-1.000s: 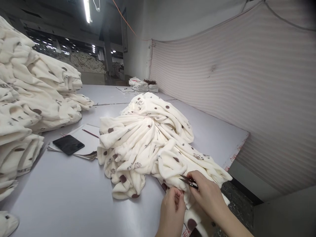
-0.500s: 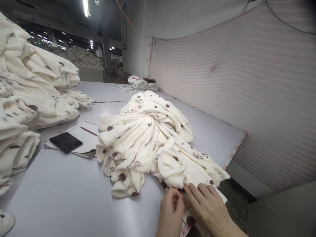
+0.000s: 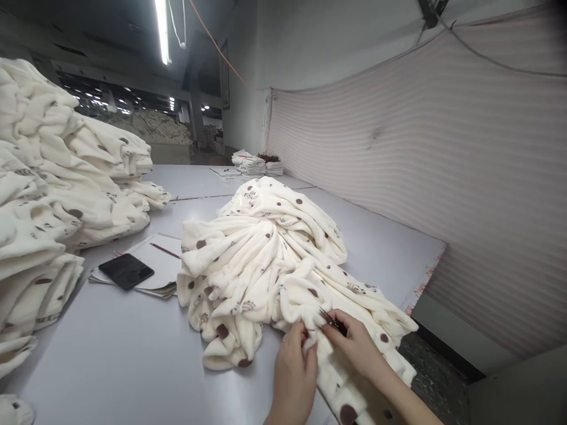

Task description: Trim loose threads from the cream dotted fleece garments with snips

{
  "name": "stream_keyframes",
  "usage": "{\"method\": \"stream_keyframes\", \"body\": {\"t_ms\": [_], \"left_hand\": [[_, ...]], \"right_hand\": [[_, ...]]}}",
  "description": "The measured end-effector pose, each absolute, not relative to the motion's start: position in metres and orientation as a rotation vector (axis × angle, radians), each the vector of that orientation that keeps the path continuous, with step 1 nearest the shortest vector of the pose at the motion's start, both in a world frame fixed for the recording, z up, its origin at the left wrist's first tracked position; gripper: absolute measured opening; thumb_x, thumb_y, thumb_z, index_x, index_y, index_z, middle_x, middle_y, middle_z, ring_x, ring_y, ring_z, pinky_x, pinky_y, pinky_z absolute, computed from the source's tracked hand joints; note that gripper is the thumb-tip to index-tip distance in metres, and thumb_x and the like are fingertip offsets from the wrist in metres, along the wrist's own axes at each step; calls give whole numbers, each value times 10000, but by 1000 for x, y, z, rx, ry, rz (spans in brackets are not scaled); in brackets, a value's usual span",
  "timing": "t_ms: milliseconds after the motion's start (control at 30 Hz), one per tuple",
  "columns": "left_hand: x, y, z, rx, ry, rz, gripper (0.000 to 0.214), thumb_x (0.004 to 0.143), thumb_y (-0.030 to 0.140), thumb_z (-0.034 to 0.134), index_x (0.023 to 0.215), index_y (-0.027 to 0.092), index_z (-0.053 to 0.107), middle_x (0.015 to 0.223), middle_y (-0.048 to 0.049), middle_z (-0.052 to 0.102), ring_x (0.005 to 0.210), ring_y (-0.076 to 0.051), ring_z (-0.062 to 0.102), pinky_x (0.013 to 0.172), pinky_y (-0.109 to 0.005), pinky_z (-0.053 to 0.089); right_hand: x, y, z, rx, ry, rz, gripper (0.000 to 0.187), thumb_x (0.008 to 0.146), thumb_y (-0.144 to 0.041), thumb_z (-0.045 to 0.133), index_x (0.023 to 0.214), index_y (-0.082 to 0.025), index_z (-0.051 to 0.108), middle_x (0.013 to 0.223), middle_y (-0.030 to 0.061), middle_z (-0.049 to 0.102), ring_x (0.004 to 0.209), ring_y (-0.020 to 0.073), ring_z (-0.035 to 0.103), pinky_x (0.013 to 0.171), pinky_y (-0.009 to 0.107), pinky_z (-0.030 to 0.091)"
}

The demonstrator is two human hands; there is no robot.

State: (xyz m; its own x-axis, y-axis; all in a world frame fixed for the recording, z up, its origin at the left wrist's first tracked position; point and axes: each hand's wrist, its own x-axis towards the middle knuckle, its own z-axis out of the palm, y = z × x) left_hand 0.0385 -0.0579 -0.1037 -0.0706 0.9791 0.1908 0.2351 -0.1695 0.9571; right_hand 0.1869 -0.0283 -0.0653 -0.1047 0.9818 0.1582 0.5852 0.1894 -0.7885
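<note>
A heap of cream fleece garments with brown dots [image 3: 266, 260] lies in the middle of the grey table [image 3: 110, 354]. At its near edge my left hand [image 3: 292, 372] pinches a fold of the fleece, fingers closed. My right hand [image 3: 354, 348] lies right beside it on the fabric and grips small dark thread snips [image 3: 330, 320], their tips pointing up-left into the fold.
A tall stack of the same fleece garments [image 3: 48, 200] fills the left side. A black phone [image 3: 126, 270] rests on papers with a red pen [image 3: 165, 251]. Folded white items [image 3: 254, 165] sit at the far end. A striped cloth wall [image 3: 420, 165] runs along the right.
Both hands moved up and left along the fleece edge. The snips, hidden under my right hand half a second ago, show again. The camera tilted slightly.
</note>
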Motion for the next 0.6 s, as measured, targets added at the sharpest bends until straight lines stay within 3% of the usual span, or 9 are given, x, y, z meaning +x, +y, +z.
{"method": "stream_keyframes", "body": {"t_ms": [67,167,267,400,500,600], "left_hand": [[26,-50,-98,1317,1223,1315,192,811,352,538,908,202,610,902,-68,621,869,-245,557,787,-360,425],[13,-43,-92,940,872,1287,274,778,372,607,994,206,631,998,-74,662,957,-248,581,855,-373,436],[8,-40,-88,643,609,1190,312,777,337,629,1054,194,648,1020,-84,693,1036,-256,589,923,-394,424],[7,-37,-86,513,534,1209,299,794,323,630,1055,184,675,1097,-95,684,1135,-262,552,999,-398,389],[8,-37,-83,497,532,1222,295,807,311,622,1064,179,676,1129,-97,674,1172,-265,527,1027,-407,374],[11,-39,-80,511,519,1220,282,835,297,590,1080,185,672,1150,-95,665,1183,-261,518,1031,-411,374]], "right_hand": [[184,-24,-62,-1459,-1755,643,184,855,-339,501,783,-198,593,750,-1,638,718,176,576,660,260,442],[180,-14,-58,-1479,-1762,389,107,825,-270,498,849,-212,584,821,13,654,757,191,590,671,272,434],[172,-5,-55,-1536,-1774,191,196,764,-175,478,932,-236,560,883,7,658,773,195,596,658,278,429],[166,-12,-43,-1580,-1878,390,80,796,-263,518,846,-243,577,792,-10,643,713,184,593,630,273,451],[166,-28,-32,-1473,-1987,504,190,821,-336,549,981,-263,620,955,18,654,865,198,618,735,288,480],[167,-38,-27,-1456,-2089,398,259,837,-314,532,1077,-289,627,1018,25,653,887,212,629,730,301,486]]}}
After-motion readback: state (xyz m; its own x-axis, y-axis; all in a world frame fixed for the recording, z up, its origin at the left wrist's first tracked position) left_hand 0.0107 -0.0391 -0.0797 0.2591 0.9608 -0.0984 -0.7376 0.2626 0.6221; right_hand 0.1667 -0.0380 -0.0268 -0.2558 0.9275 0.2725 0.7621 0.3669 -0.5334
